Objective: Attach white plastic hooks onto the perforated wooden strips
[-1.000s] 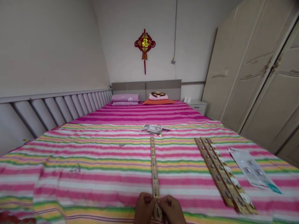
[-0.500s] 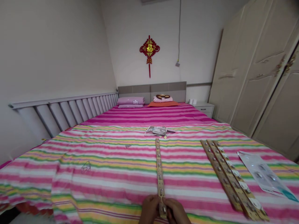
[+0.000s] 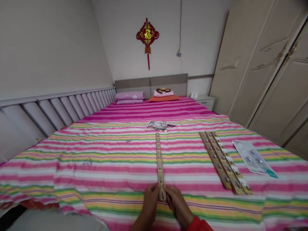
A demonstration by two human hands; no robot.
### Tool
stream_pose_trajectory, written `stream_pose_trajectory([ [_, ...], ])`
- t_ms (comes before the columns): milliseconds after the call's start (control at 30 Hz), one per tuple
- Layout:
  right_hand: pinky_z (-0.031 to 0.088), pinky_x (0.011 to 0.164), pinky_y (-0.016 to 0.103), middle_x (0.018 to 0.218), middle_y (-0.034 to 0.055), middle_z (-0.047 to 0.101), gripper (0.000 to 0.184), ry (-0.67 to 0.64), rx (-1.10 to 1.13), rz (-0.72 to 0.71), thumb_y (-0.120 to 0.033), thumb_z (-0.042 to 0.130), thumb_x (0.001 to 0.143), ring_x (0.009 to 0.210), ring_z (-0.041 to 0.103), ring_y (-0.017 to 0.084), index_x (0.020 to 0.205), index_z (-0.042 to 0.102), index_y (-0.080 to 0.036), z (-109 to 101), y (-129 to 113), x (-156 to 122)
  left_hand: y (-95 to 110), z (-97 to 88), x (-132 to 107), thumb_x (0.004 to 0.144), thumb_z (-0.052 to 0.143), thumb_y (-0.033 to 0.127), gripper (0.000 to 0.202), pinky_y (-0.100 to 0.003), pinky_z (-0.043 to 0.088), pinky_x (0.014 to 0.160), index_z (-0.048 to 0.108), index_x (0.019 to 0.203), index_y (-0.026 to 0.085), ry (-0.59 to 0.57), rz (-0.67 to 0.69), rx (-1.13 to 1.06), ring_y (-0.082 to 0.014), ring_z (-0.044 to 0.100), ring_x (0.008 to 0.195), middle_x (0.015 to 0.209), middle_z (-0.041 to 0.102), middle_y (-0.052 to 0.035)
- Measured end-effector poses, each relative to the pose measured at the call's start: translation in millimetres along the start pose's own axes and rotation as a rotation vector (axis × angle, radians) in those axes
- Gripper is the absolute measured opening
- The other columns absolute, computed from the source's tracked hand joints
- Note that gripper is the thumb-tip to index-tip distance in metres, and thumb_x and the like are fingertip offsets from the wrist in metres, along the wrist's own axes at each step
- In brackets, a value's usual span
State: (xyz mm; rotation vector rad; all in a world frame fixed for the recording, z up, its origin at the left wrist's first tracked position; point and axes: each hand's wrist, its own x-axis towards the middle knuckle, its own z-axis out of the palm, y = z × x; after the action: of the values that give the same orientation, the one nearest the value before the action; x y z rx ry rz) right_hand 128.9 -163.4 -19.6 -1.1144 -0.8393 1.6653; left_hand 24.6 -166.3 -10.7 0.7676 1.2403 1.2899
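Observation:
A long narrow tan strip [image 3: 159,157], dotted with small shiny metal pieces, lies lengthwise on the striped bedspread [image 3: 115,179]. My left hand [image 3: 151,195] pinches the left edge of its near end, while my right hand [image 3: 175,198] grips the right edge. The fingers of both hands are closed and partly cover the strip there. Over to the right, several similar strips [image 3: 214,156] lie side by side, the rightmost bearing white round pieces. Beside them is a clear package [image 3: 251,157] with shiny round items inside.
Past the strip's far end sits a crumpled clear plastic bag [image 3: 157,125]. A thin wire tangle [image 3: 87,162] rests on the left. Pillows [image 3: 130,95] lie by the headboard [image 3: 168,80]. A rail [image 3: 72,109] borders the left, a wardrobe [image 3: 252,73] the right.
The camera view has shifted, so the bed and strips sit higher in the picture. Both hands appear further up and show more forearm, still holding the strip's near end.

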Motion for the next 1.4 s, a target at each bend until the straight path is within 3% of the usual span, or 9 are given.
stream_pose_trajectory([
  [133,0.009,0.036,0.022,0.037,-0.0081,0.037,0.05,0.001,0.029,-0.039,-0.063,0.068,0.061,0.033,0.025,0.004,0.05,0.048,-0.019,1.9,-2.5,-8.9,-2.6,-2.0,-1.1,0.05,0.076,0.054,0.05,-0.026,0.044,0.055,0.072,0.072,0.01,0.031,0.014,0.01,-0.0158,0.057,0.056,0.061,0.066,-0.0055],
  [333,0.007,0.035,0.022,0.04,-0.0074,0.041,0.052,-0.031,0.014,-0.065,-0.068,0.062,0.066,0.03,0.022,0.003,0.055,0.052,-0.017,-1.0,-1.7,-18.1,-2.3,0.5,-1.9,0.05,0.075,0.056,0.05,-0.026,0.044,0.053,0.07,0.07,0.01,0.047,-0.009,-0.005,-0.0144,0.055,0.053,0.058,0.064,-0.0044],
  [533,0.007,0.035,0.021,0.039,-0.0086,0.04,0.05,-0.055,0.001,-0.093,-0.064,0.064,0.066,0.029,0.023,0.002,0.054,0.052,-0.017,-4.6,-0.2,-23.7,8.7,-0.4,-17.3,0.057,0.07,0.057,0.043,-0.026,0.045,0.054,0.063,0.062,0.014,-0.007,-0.025,-0.054,-0.0145,0.055,0.055,0.057,0.059,-0.0017],
  [700,0.009,0.034,0.02,0.049,-0.0042,0.054,0.046,-0.079,0.036,-0.083,-0.06,0.067,0.065,0.03,0.027,0.002,0.065,0.06,-0.015,-7.0,6.4,-23.4,5.5,-4.9,-28.4,0.052,0.077,0.051,0.045,-0.027,0.047,0.061,0.066,0.076,0.014,-0.02,-0.068,-0.097,-0.0143,0.058,0.06,0.069,0.066,-0.0036],
  [933,0.011,0.033,0.019,0.053,-0.0023,0.058,0.041,-0.076,0.049,-0.081,-0.054,0.07,0.064,0.03,0.03,0.001,0.063,0.061,-0.014,-8.2,10.0,-21.4,-2.1,-8.3,-27.1,0.053,0.078,0.049,0.048,-0.029,0.049,0.064,0.069,0.082,0.012,-0.034,-0.001,-0.028,-0.0172,0.062,0.065,0.074,0.071,-0.0075],
  [1100,0.01,0.032,0.02,0.047,-0.0038,0.053,0.048,-0.062,0.015,-0.069,-0.062,0.063,0.068,0.028,0.028,0.002,0.06,0.058,-0.015,-3.9,3.3,-19.6,-0.1,-9.7,-23.6,0.051,0.077,0.053,0.05,-0.031,0.05,0.066,0.068,0.081,0.013,-0.031,-0.042,0.001,-0.0191,0.062,0.066,0.072,0.07,-0.0071],
  [1267,0.009,0.031,0.021,0.037,-0.0072,0.041,0.054,-0.004,-0.03,-0.046,-0.069,0.061,0.065,0.027,0.024,0.003,0.056,0.055,-0.017,3.1,-5.3,-11.6,7.9,-11.7,-15.5,0.054,0.073,0.052,0.038,-0.027,0.047,0.057,0.066,0.069,0.018,-0.025,-0.097,0.119,-0.019,0.06,0.063,0.068,0.066,-0.006],
  [1400,0.009,0.032,0.022,0.038,-0.007,0.039,0.052,0.026,0.01,-0.054,-0.066,0.064,0.063,0.029,0.022,0.004,0.051,0.053,-0.017,6.0,-7.2,-7.1,9.7,-7.9,-8.1,0.061,0.063,0.058,0.04,-0.024,0.037,0.046,0.062,0.063,0.018,0.013,-0.164,0.216,-0.0146,0.052,0.051,0.057,0.059,-0.0024],
])
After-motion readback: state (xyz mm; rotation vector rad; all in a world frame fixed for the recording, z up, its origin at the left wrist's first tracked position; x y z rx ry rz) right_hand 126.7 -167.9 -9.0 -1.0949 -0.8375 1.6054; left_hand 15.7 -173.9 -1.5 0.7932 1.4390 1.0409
